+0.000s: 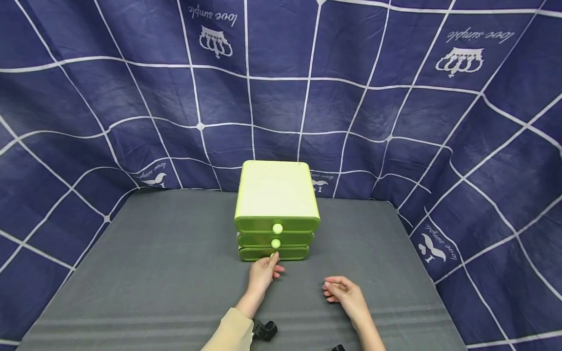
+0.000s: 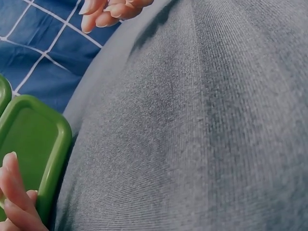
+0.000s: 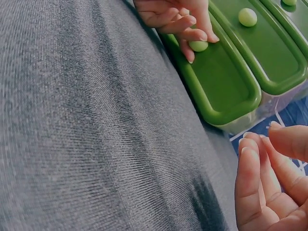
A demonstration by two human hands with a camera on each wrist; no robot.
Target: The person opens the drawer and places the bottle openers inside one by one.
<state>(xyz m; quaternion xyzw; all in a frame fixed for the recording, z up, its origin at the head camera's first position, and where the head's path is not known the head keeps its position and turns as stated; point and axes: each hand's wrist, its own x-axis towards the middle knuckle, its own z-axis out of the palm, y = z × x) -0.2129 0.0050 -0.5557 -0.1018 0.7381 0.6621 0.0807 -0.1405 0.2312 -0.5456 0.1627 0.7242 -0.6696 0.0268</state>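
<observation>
A drawer cabinet (image 1: 276,187) with a pale yellow-green top and three stacked green drawers stands at the middle of the table. Each drawer front has a round light-green knob. My left hand (image 1: 262,273) is at the bottom drawer (image 1: 295,253), and its thumb and fingers pinch that drawer's knob (image 3: 198,46), as the right wrist view shows. To the right and nearer to me, my right hand (image 1: 344,292) hovers over the table, holding nothing, its fingers loosely bent. The left wrist view catches only the left fingers (image 2: 19,197) beside the green drawer front.
Grey ribbed cloth covers the table (image 1: 175,273). A blue curtain (image 1: 281,102) with white grid lines hangs behind it and along both sides. A black strap device (image 1: 265,330) is by the left wrist.
</observation>
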